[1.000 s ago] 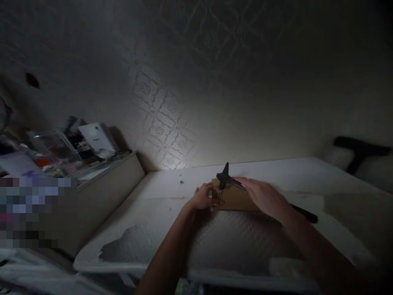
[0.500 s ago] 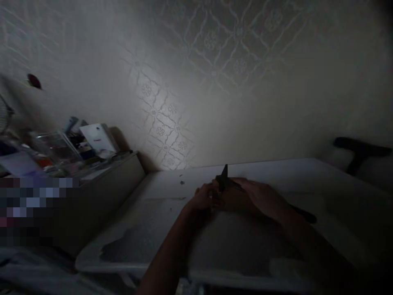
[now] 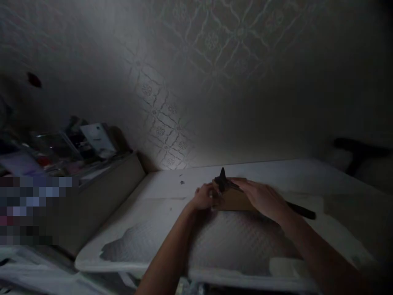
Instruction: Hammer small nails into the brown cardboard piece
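Hammer [image 3: 223,182]: held by its handle in the right hand [image 3: 264,198]; long axis run left to right, head placed at the left end of the board [image 3: 237,201], close beside the left hand [image 3: 203,197]. Board: laid on table [image 3: 162,185]; left fingers curled at its end, grip not discernible.

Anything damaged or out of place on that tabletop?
Yes. The white tabletop has a ragged-edged grey patch, running nearer than the brown board; its surface looks possibly worn or peeled there. A small dark bit lies loose toward the far left, too small to identify.
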### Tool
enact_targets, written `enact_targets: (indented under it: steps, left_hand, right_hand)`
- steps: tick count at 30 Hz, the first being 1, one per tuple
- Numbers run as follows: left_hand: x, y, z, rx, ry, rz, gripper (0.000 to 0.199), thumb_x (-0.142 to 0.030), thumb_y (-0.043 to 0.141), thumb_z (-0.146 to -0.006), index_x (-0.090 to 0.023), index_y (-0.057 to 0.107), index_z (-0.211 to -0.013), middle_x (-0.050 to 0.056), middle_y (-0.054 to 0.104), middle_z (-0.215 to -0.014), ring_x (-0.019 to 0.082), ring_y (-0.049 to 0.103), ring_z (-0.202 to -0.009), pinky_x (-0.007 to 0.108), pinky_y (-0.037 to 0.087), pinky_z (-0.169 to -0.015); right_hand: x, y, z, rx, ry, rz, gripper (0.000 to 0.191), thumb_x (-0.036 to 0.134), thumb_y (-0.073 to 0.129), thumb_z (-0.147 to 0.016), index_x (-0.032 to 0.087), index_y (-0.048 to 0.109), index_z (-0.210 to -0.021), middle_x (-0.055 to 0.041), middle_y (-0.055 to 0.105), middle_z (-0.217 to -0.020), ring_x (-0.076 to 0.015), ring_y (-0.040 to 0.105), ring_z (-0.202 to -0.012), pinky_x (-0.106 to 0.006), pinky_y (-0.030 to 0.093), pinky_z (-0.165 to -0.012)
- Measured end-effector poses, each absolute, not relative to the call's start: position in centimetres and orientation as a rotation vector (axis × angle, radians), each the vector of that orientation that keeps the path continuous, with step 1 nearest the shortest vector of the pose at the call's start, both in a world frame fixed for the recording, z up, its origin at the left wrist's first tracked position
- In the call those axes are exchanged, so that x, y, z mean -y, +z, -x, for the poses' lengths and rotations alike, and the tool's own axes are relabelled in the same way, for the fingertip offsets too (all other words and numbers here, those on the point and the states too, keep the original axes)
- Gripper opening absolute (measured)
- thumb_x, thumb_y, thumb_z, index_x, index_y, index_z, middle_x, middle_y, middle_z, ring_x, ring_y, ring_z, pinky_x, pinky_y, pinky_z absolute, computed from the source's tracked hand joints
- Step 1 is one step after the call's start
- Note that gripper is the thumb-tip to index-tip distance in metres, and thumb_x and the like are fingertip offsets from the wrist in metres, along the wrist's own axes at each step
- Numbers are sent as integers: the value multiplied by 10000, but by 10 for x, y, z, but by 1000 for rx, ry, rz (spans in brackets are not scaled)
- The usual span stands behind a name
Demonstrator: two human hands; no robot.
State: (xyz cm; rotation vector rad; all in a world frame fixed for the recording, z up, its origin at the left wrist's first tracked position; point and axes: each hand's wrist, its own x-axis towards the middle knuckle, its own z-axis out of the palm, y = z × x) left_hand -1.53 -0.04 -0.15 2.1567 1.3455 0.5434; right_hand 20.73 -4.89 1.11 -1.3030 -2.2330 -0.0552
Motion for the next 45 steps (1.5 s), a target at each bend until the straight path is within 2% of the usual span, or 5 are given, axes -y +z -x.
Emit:
enact_targets:
  steps: [5, 12, 23, 34, 45]
  left_hand:
    - [4, -1, 7, -1555, 546, -2197, 211, -282, 604, -724, -224, 620, -926, 16, 596, -1146, 218, 491, -1131, 401, 316, -1019]
    - [3, -3, 3, -1575, 600, -2223, 156, -294, 572, -738, -218, 633, -861, 9, 611, -1129, 218, 501, -1116, 359, 356, -973]
    - [3, -1, 2, -1616, 572, -2179, 186, -328, 579, -737, -222, 644, -876, 16, 641, -1062, 217, 536, -1066, 338, 385, -932]
    - [4, 2, 1, -1605, 561, -2152, 147, -307, 588, -726, -221, 643, -831, 2, 659, -1013, 199, 573, -993, 336, 392, -920]
    - [3, 0, 1, -1598, 563, -2152, 157, -314, 591, -723, -222, 646, -837, -1, 648, -1049, 211, 546, -1045, 336, 376, -939]
  right_hand:
    - [48, 11, -210, 2176, -87, 1323, 463, 104, 336, -876, 257, 461, -1295, -46, 599, -1181, -192, 615, -966, -324, 504, -830]
    - [49, 13, -209, 2194, -57, 1312, 459, 116, 347, -875, 289, 471, -1282, -34, 614, -1156, -196, 623, -947, -335, 513, -813]
    - [49, 12, -207, 2210, -14, 1288, 481, 98, 338, -871, 287, 449, -1299, -26, 577, -1219, -189, 605, -993, -331, 501, -843]
    - [48, 11, -209, 2219, -3, 1263, 463, 108, 338, -873, 284, 476, -1279, -31, 605, -1174, -187, 610, -981, -339, 498, -850]
    - [46, 10, -210, 2199, 57, 1198, 490, 96, 332, -871, 313, 450, -1294, -7, 581, -1214, -175, 597, -1007, -328, 494, -856]
